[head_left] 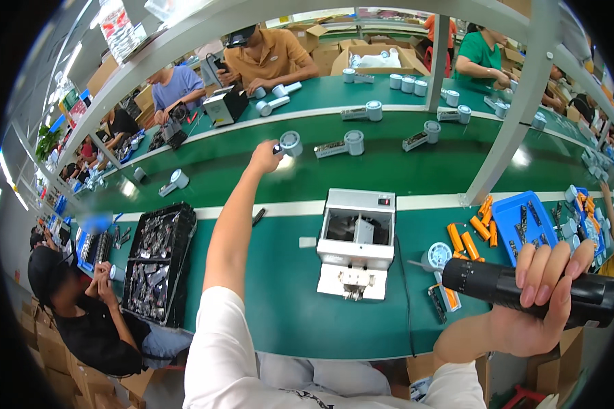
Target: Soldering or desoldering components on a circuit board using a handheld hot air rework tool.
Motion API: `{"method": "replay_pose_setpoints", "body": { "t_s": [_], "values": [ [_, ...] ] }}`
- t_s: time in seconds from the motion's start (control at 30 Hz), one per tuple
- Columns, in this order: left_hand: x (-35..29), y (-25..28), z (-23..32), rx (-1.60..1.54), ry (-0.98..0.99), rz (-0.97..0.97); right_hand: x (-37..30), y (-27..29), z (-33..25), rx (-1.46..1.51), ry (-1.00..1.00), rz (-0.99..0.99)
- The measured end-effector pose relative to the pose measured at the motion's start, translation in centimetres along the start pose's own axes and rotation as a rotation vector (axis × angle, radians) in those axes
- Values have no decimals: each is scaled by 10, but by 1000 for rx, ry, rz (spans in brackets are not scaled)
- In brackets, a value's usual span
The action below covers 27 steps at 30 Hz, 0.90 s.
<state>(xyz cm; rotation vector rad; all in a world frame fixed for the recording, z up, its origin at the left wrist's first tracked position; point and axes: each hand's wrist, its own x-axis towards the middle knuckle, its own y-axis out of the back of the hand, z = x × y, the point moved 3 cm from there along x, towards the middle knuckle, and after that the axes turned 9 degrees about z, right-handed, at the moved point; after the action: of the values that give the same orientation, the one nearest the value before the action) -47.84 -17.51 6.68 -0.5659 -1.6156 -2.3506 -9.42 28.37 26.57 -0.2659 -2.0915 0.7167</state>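
Right hand (554, 308) clamped on black electric screwdriver (488, 281), left hand (267, 158) at pale-blue fan (291, 142), grip unclear.

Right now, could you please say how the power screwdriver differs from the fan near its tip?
The power screwdriver is black; the fan is light blue. The screwdriver is held in the right hand; the fan lies on the green bench. Both are on the person's right.

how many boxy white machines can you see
2: the near machine right of centre on the green table, the far machine by the opposite co-worker in orange. More may be hidden.
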Motion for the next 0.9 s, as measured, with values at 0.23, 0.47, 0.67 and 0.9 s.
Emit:
{"method": "replay_pose_setpoints", "body": {
  "t_s": [0.23,0.47,0.67,0.9],
  "values": [
    [44,-61,-32,61,165,-106,2,0,6,5,39,39],
    [5,-64,0,-88,19,377,5,-5,18,-34,43,-16],
    [-23,-38,26,-263,177,460,-1,-10,20,13,9,-14],
    [-78,104,162,-1775,374,186,-2,-8,29,-107,-46,-10]
  ]
}}
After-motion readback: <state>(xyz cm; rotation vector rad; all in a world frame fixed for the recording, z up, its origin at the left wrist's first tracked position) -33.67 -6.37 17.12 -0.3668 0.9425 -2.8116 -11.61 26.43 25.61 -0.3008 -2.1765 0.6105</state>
